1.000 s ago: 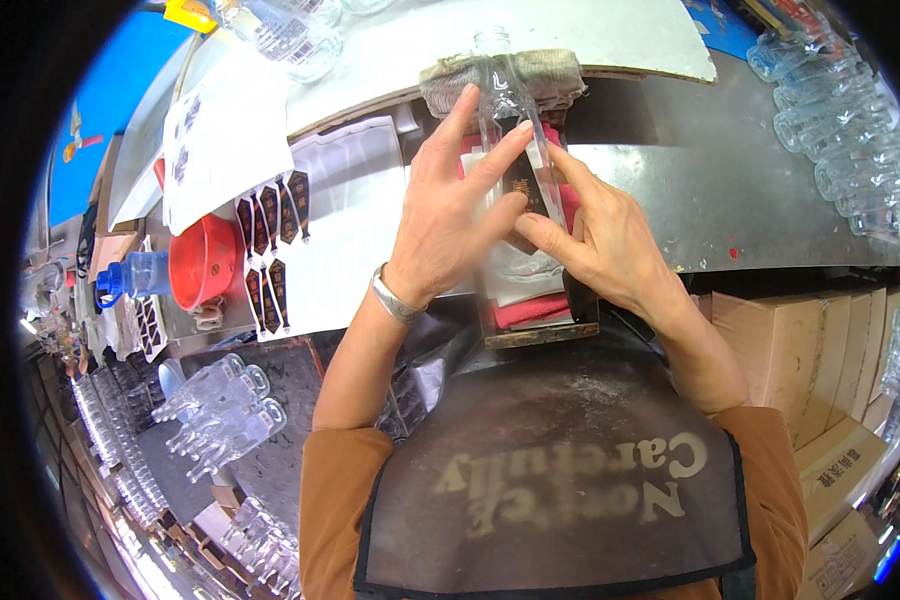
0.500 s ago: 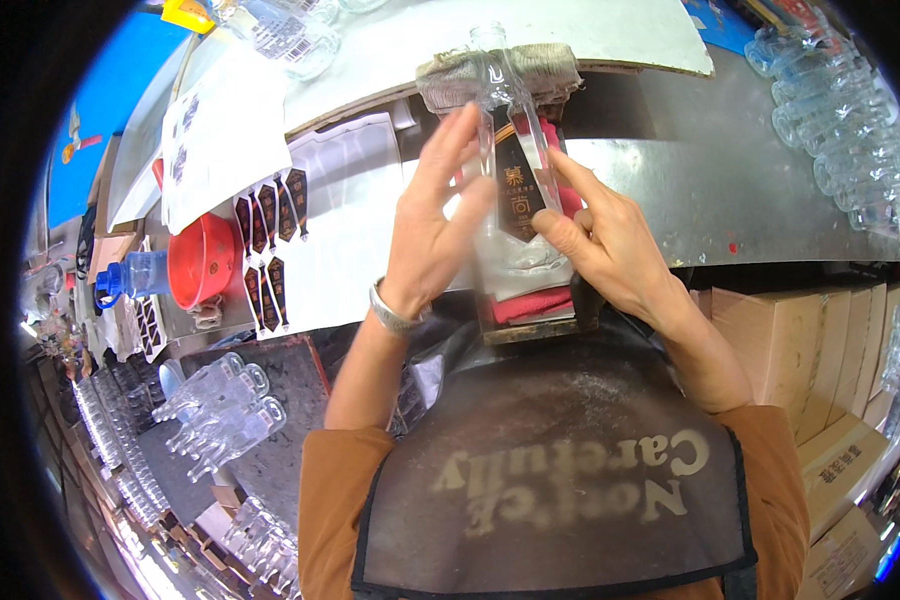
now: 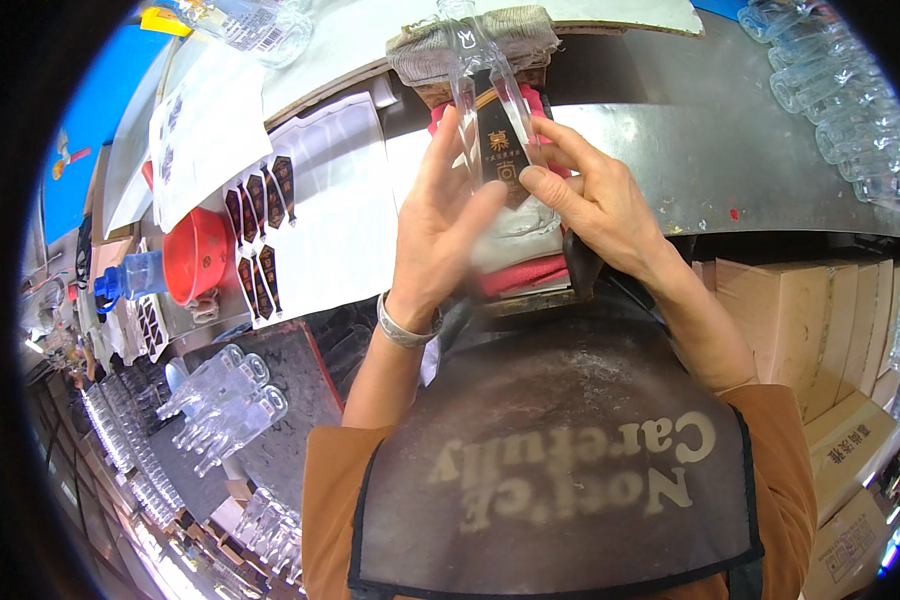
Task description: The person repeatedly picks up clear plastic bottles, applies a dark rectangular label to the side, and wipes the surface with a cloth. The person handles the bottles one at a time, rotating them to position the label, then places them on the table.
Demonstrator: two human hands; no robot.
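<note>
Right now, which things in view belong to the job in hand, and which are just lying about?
In the job:
clear bottle, between left hand and right hand
dark label on it
grey cloth under its neck
label sheet, probably

Lying about, apparently:
red bowl
blue-capped bottle
cardboard boxes

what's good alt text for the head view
A person's left hand and right hand flank a clear glass bottle with a black label, its neck over a grey cloth roll. Leftward, a white paper sheet bears tie-shaped black labels beside a round red bowl.
</note>
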